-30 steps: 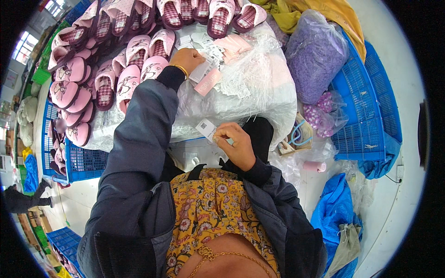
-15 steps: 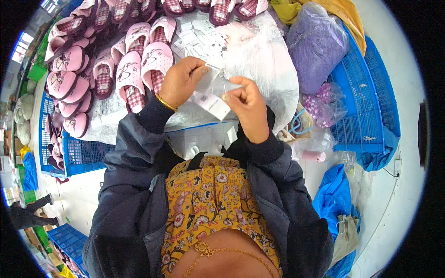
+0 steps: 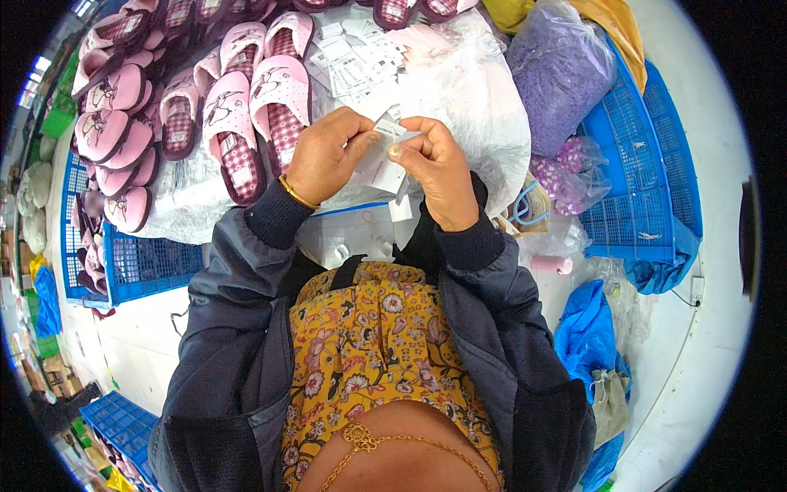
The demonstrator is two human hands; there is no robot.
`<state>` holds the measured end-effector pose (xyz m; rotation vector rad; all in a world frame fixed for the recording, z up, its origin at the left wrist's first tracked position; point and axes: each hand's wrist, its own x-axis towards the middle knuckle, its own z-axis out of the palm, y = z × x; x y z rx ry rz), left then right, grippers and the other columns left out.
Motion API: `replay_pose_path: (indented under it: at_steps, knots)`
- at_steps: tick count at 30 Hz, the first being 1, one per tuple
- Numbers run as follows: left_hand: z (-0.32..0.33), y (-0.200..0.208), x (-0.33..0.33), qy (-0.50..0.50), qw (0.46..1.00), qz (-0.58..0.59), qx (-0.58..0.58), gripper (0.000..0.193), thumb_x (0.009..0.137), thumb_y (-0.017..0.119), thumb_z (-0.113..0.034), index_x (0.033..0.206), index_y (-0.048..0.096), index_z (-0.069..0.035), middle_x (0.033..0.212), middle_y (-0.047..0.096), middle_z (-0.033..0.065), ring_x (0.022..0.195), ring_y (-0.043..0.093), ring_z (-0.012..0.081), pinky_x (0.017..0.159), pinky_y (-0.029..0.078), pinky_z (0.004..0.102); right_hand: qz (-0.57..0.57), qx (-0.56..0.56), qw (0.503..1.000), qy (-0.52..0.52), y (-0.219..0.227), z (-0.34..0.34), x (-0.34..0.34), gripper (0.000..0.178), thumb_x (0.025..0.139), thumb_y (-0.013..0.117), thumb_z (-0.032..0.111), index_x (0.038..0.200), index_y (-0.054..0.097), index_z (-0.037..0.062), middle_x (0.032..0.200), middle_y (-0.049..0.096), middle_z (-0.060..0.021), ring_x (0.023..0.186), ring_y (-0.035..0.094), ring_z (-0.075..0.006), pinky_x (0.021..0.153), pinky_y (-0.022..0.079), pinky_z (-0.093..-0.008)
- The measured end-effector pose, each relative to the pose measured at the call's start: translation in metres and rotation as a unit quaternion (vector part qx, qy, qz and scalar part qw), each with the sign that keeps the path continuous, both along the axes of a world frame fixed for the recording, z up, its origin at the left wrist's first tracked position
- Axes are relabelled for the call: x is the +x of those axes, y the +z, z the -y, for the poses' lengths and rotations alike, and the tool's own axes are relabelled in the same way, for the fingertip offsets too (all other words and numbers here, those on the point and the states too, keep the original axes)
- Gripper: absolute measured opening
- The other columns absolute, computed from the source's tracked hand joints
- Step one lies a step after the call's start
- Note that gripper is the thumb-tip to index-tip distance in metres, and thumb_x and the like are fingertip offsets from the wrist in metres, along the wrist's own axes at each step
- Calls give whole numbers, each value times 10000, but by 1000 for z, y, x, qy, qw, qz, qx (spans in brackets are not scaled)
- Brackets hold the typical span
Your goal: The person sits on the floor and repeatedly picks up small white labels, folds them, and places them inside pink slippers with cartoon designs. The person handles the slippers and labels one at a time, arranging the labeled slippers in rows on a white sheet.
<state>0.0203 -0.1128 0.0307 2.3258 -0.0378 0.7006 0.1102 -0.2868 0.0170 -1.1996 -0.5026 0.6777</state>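
In front of my chest, both hands pinch small white printed paper labels [image 3: 379,174]. My left hand [image 3: 329,156] has thumb and forefinger closed on the labels' upper left side. From the other side, my right hand [image 3: 438,168] grips their edge between thumb and fingertips. One strip hangs below the fingers, tilted. The fingers partly hide how the pieces join. Beyond my hands, a loose pile of printed labels [image 3: 354,61] lies on the plastic-covered table [image 3: 467,90]. Pink slippers [image 3: 279,90] with checked insoles stand left of the pile.
More pink slippers [image 3: 111,135] are stacked at the table's left end, above a blue crate [image 3: 156,266]. On the right are a purple bagged bundle [image 3: 561,78], blue crates [image 3: 631,189] and a blue sheet [image 3: 582,324]. A pink roll [image 3: 551,264] lies below the table's right edge.
My hands have come closer together, and the right fingertips have risen toward the left ones. The hanging label has drawn up and now shows less of its face.
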Motion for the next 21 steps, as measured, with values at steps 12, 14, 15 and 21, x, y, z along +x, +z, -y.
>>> replay_pose_path:
  at_steps: [12,14,15,21]
  knots:
    - [4,-2,-3,4,1000,8,22,90,849,689,-44,884,632,16,823,612,142,746,611,309,658,481,371,-26,-15,999,19,4,4,1,382,881,690,47,1220,525,-17,843,624,-17,757,532,-66,700,418,-213]
    - [4,-2,-3,1,1000,8,30,87,847,690,-44,883,636,12,828,616,138,753,614,309,660,484,368,-33,-8,999,21,3,5,1,383,879,690,46,1219,527,-17,843,624,-16,758,532,-66,700,417,-213]
    - [4,-2,-3,-1,999,8,33,85,846,691,-45,883,638,10,830,618,137,756,615,309,661,485,366,-31,-9,999,21,2,5,1,373,879,688,46,1213,531,-16,843,622,-12,758,532,-66,700,417,-212]
    - [4,-2,-5,-25,993,43,104,80,839,695,-42,891,652,1,858,637,131,769,620,303,667,491,366,-16,-28,999,21,-5,5,5,239,882,679,49,1093,581,-6,837,609,10,745,528,-56,673,416,-209]
